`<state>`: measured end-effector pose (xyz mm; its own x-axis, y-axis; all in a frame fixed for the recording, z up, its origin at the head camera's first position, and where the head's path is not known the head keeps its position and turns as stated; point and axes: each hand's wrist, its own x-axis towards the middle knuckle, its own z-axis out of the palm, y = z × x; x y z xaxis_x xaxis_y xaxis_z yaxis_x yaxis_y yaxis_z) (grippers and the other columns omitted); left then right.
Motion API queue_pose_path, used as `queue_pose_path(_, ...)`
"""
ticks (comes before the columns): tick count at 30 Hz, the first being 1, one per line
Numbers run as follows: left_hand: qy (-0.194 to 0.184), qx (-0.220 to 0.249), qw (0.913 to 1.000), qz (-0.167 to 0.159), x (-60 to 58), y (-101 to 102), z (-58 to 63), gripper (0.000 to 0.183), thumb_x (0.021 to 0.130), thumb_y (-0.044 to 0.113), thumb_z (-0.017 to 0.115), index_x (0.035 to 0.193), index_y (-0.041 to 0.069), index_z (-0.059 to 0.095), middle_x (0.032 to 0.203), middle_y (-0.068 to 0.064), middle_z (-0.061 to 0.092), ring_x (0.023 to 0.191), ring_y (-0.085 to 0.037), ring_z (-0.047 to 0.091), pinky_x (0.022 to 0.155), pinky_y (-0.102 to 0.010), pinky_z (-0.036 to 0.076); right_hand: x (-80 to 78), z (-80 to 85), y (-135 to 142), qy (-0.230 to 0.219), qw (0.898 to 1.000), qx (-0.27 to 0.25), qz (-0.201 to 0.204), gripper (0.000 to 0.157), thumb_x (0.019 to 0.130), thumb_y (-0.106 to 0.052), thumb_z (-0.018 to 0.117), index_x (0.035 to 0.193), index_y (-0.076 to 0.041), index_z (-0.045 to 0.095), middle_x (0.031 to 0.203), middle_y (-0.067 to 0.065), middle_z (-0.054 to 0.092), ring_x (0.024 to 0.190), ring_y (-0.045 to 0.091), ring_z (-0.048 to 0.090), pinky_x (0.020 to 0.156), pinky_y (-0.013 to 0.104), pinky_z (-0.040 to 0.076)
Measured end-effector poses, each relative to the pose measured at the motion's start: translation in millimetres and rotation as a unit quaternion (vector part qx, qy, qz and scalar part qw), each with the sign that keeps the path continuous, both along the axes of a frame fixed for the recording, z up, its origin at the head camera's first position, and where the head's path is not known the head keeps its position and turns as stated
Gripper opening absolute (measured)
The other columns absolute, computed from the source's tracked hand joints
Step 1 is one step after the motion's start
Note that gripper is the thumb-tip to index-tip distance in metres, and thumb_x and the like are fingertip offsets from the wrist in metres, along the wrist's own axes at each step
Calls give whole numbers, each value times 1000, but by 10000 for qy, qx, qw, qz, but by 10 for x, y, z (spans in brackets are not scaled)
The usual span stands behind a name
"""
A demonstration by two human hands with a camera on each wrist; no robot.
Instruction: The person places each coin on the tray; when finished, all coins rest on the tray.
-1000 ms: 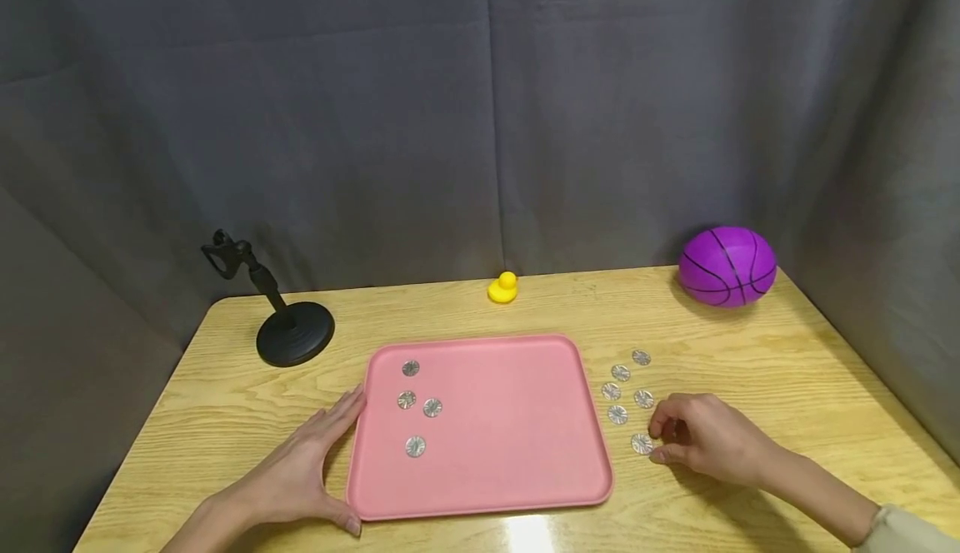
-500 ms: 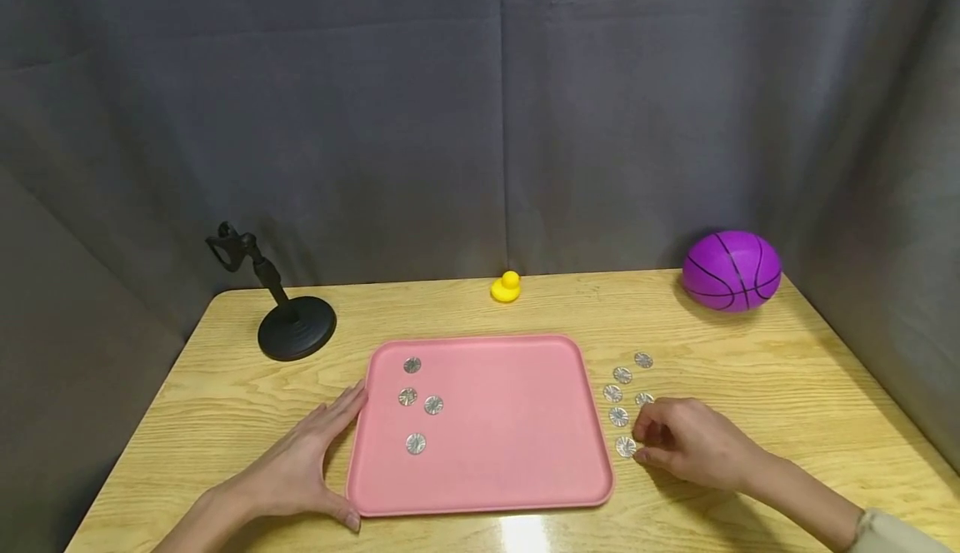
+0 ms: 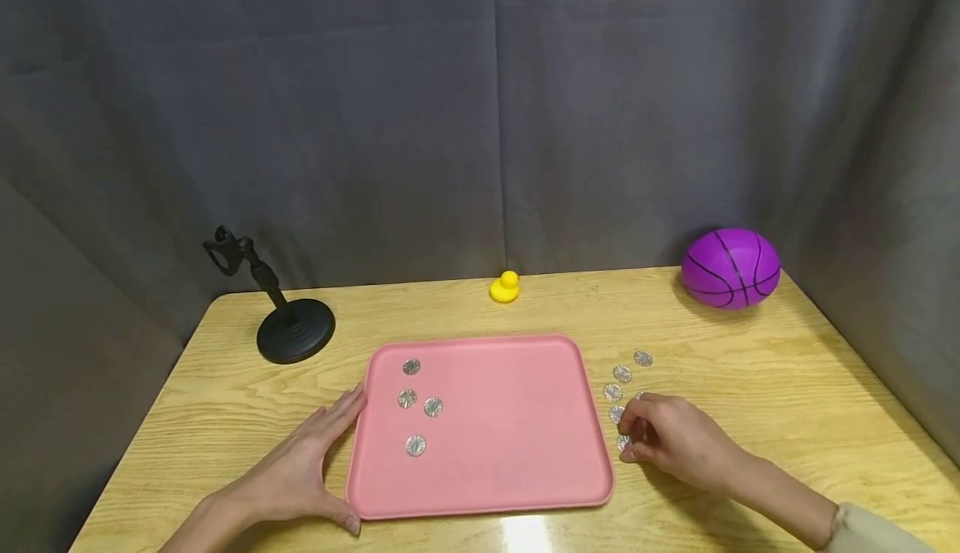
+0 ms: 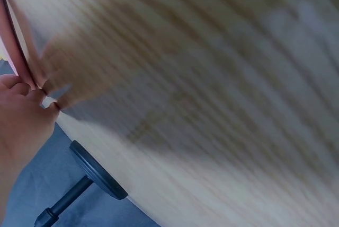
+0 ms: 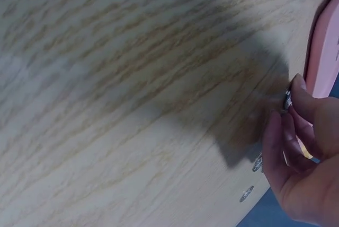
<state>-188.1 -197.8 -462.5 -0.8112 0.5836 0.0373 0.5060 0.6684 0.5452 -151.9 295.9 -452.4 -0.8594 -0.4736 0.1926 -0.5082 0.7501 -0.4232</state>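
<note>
In the head view, a pink tray [image 3: 517, 420] lies on the table with several silver coins on its left part, one of them a coin [image 3: 416, 445] near the front. My left hand [image 3: 292, 474] has its fingers along the tray's left rim and its thumb by the front left corner, spread wide. Beyond the tray's right edge, my right hand [image 3: 678, 436] pinches the edge of a coin [image 3: 624, 443] between thumb and finger. The right wrist view shows this coin [image 5: 287, 100] tilted at the fingertips. Several other coins lie just behind, one partly hidden by the hand.
A black stand [image 3: 294, 330] with a round base stands at the back left. A yellow rubber duck [image 3: 505, 287] sits at the back middle, and a purple ball [image 3: 731, 269] with black lines at the back right. A grey curtain [image 3: 375, 120] hangs behind the table.
My right hand has slid the front coin leftwards over the table toward the tray and now pinches it. The left hand stays at the tray's rim.
</note>
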Motion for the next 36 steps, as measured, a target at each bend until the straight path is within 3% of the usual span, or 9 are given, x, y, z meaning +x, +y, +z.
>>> queue_pose_path(7, 5, 14, 10000, -12, -19, 10, 2, 144, 41, 70, 85, 156, 11, 21, 162, -2, 17, 146, -24, 19, 115, -50, 18, -72, 67, 50, -461, 9989, -40, 62, 25, 77, -28, 82, 78, -21, 58, 69, -19, 55, 60, -4, 48, 51, 19, 45)
queue_pose_path(11, -21, 53, 10000, -80, -31, 27, -2, 144, 42, 70, 85, 156, 12, 21, 162, -3, 16, 146, -24, 19, 116, -51, 18, -164, 164, 71, -60, 10000, 23, 33, 24, 80, -20, 80, 75, -21, 57, 66, -18, 57, 56, -5, 47, 48, 18, 44)
queue_pose_path(15, 51, 76, 9999, -117, -60, 36, 3, 145, 41, 71, 85, 157, 13, 20, 162, -3, 16, 146, -23, 19, 116, -54, 20, -353, 294, -12, 424, 9985, 190, -287, 24, 80, -13, 80, 73, -19, 57, 65, -15, 58, 57, -3, 48, 48, 19, 44)
queue_pose_path(20, -35, 79, 9999, -65, -44, 28, 5, 145, 41, 70, 85, 157, 13, 19, 162, -3, 15, 146, -25, 20, 116, -54, 19, -610, 352, -366, 408, 9984, 286, -265, 20, 81, -10, 78, 74, -16, 60, 66, -12, 58, 57, 0, 49, 50, 20, 44)
queue_pose_path(25, -87, 67, 9999, -10, -11, 17, -19, 146, 40, 70, 85, 157, 12, 20, 162, -3, 16, 146, -26, 20, 117, -51, 18, -742, 305, -872, -312, 9992, -122, 223, 17, 81, -15, 80, 75, -14, 63, 65, -12, 59, 58, 1, 49, 52, 18, 45)
queue_pose_path(29, -50, 49, 10000, -3, -7, 13, -27, 146, 40, 71, 85, 156, 11, 21, 162, -3, 17, 146, -27, 20, 117, -51, 18, -743, 265, -1217, -1060, 9904, -610, 651, 16, 81, -17, 80, 73, -14, 67, 62, -12, 59, 58, 1, 47, 53, 18, 42)
queue_pose_path(36, 45, 60, 10000, -32, -1, -1, -24, 146, 39, 71, 85, 156, 9, 22, 161, -4, 17, 146, -27, 20, 116, -51, 18, -699, 177, -1579, -1483, 9827, -648, 895, 16, 80, -16, 81, 71, -13, 68, 61, -11, 59, 59, 1, 46, 54, 17, 40)
